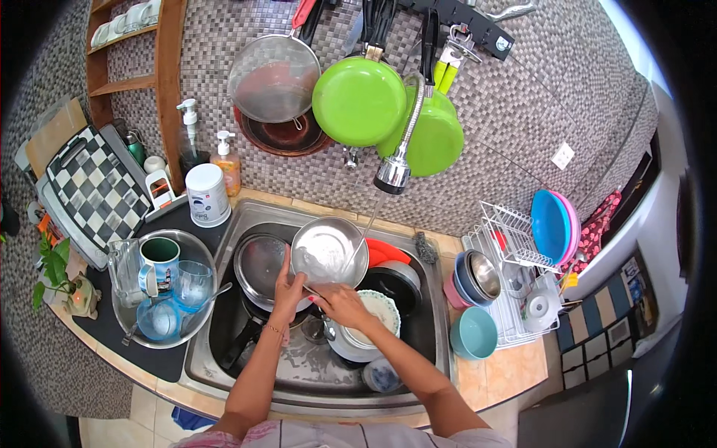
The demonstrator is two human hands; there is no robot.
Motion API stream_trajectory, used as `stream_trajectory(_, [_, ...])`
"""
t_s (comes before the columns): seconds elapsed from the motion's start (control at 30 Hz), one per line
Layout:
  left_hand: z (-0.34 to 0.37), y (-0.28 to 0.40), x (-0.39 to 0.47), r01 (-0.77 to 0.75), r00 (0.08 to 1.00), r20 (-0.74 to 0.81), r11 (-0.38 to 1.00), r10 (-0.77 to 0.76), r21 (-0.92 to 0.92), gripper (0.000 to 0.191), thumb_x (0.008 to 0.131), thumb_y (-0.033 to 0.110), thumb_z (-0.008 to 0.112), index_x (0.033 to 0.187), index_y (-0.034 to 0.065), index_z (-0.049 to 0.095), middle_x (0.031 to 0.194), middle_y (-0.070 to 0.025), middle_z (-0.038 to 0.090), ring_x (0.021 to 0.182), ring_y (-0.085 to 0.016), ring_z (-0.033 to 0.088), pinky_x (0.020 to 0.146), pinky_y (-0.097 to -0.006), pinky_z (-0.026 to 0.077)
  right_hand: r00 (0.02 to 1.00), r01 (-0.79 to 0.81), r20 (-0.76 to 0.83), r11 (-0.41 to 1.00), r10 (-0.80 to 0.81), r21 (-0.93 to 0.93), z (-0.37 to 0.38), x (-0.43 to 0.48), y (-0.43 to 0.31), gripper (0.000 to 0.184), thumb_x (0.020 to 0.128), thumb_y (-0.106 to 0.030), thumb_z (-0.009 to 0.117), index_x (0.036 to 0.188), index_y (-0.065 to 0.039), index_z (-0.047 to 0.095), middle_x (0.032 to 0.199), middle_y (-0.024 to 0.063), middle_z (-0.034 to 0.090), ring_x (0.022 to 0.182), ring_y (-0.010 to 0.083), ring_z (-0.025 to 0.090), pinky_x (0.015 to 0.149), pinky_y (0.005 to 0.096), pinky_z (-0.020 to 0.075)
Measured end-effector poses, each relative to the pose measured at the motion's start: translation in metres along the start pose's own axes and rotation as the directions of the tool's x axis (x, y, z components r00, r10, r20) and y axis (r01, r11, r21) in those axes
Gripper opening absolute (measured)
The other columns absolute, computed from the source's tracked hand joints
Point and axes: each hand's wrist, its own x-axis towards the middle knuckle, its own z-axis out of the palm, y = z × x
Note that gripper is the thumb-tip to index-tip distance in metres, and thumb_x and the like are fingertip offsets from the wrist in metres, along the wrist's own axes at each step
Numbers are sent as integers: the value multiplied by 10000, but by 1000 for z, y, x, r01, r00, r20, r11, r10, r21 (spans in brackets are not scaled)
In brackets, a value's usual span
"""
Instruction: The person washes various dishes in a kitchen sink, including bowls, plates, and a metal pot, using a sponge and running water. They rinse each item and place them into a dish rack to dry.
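My left hand [290, 297] grips the near rim of a shallow round metal pan [327, 249], with a finger stretched along its left side. At the pan's near edge, my right hand [344, 305] closes on what looks like a short handle. From the faucet head [393, 173] a thin stream of water runs into the pan. Below, the steel sink [313, 375] holds a second metal pan [260, 263], a black bowl [392, 288], a red dish [386, 252] and stacked plates [381, 311]. A spoon [329, 329] shows just under my right hand.
Left of the sink, a steel basin [210, 313] holds a mug [159, 266] and glasses. Behind it stand a white canister [207, 196] and a soap bottle [227, 168]. On the right are a teal bowl [474, 333] and a white dish rack [521, 330]. Green pans [358, 101] hang above.
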Motion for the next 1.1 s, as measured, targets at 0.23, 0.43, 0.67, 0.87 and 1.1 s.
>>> stream_trajectory(0.23, [0, 5, -2, 70, 994, -90, 992, -61, 107, 690, 877, 79, 515, 1475, 274, 232, 1002, -110, 614, 726, -191, 653, 650, -377, 606, 927, -281, 157, 909, 339, -308, -33, 21, 12, 373, 931, -299, 425, 1046, -14, 634, 945, 201, 666, 949, 321, 624, 837, 447, 467])
stream_trajectory(0.43, [5, 5, -6, 205, 975, -109, 969, -191, 134, 671, 868, 126, 541, 1467, 248, 267, 874, -117, 633, 625, -206, 653, 590, -383, 608, 891, -307, 279, 928, 359, -212, -5, 8, 62, 471, 857, -329, 543, 1240, -55, 526, 1210, 256, 525, 1148, 385, 504, 1025, 439, 373])
stream_trajectory(0.67, [12, -9, -8, 237, 971, 18, 969, -238, 64, 652, 888, 153, 532, 1472, 182, 245, 876, -102, 626, 628, -207, 655, 606, -387, 612, 957, -161, 244, 987, 158, -6, 46, 42, 82, 641, 777, -227, 605, 1319, -8, 343, 1236, 226, 411, 1199, 408, 356, 1051, 503, 247])
stream_trajectory(0.87, [-1, -1, -6, 200, 979, 4, 973, -202, 118, 625, 902, 146, 518, 1468, 201, 260, 968, -112, 615, 664, -200, 652, 600, -369, 612, 763, -246, 555, 943, 330, -222, 19, 37, 50, 754, 923, -489, 381, 1502, -176, 13, 1550, 166, -44, 1420, 392, -60, 1106, 583, 9])
stream_trajectory(1.1, [0, -7, -2, 189, 979, 33, 960, -200, 206, 600, 913, 141, 509, 1458, 264, 291, 1021, -138, 608, 669, -194, 650, 600, -363, 609, 786, -60, 594, 977, 172, -204, 28, 27, 57, 799, 918, -562, 334, 1501, -137, -8, 1550, 152, -110, 1414, 358, -154, 1088, 574, -115])
